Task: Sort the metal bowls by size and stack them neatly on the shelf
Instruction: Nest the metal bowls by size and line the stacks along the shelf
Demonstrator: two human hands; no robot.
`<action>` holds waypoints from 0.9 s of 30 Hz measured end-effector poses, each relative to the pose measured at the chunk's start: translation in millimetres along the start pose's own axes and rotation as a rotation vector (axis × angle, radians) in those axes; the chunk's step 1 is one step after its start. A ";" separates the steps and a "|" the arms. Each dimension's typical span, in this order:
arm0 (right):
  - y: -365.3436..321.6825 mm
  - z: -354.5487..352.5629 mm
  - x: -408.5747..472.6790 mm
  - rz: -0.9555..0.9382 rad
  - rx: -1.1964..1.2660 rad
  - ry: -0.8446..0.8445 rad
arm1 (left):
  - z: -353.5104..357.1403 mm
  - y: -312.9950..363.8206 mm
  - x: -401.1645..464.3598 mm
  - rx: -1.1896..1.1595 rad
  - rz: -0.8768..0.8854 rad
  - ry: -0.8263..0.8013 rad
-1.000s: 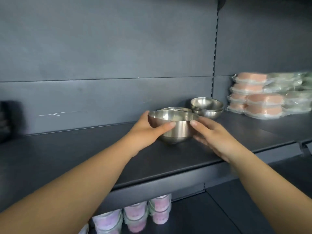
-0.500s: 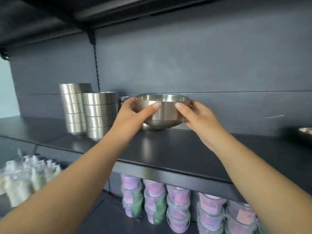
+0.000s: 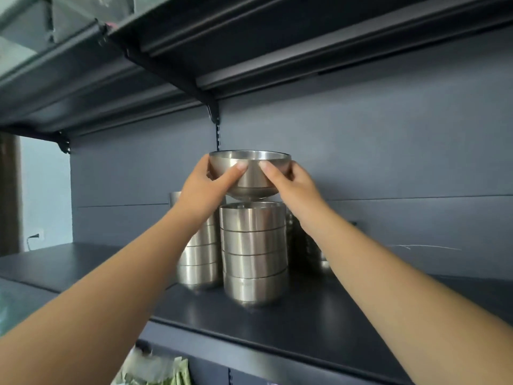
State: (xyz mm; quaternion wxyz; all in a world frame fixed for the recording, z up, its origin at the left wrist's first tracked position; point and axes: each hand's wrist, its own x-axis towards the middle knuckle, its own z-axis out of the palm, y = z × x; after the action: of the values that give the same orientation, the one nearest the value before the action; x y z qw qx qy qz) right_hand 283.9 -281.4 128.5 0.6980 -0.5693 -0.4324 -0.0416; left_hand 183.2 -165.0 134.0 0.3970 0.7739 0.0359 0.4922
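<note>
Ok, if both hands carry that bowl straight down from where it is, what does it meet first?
Most likely the middle stack of bowls: the held bowl, gripped by the left hand and right hand, hangs just above its top rim. Depth alignment isn't certain from this one view.

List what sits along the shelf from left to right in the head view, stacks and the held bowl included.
Wall socket → left stack of bowls → middle stack of bowls, with the held bowl just above it between the left hand and right hand → dim third stack → white scratch on the back panel.
</note>
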 end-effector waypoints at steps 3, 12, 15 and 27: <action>15.6 15.1 17.2 0.027 -0.012 0.059 | 4.0 -23.5 18.4 -0.040 -0.045 0.001; 58.6 23.3 23.7 0.078 -0.129 0.129 | 29.0 -77.7 17.9 -0.184 -0.105 0.006; 69.1 25.8 19.2 0.081 -0.075 0.137 | 39.3 -80.7 12.4 -0.240 -0.100 0.062; 102.3 40.5 -1.8 -0.011 -0.136 0.251 | 62.1 -103.0 -20.5 -0.149 -0.084 0.193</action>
State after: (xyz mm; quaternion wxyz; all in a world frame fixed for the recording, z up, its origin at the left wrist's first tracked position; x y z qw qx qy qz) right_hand 316.5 -213.0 48.8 0.7063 -0.6030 -0.3411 -0.1456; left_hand 256.3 -139.8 39.6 0.4681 0.6890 0.0697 0.5489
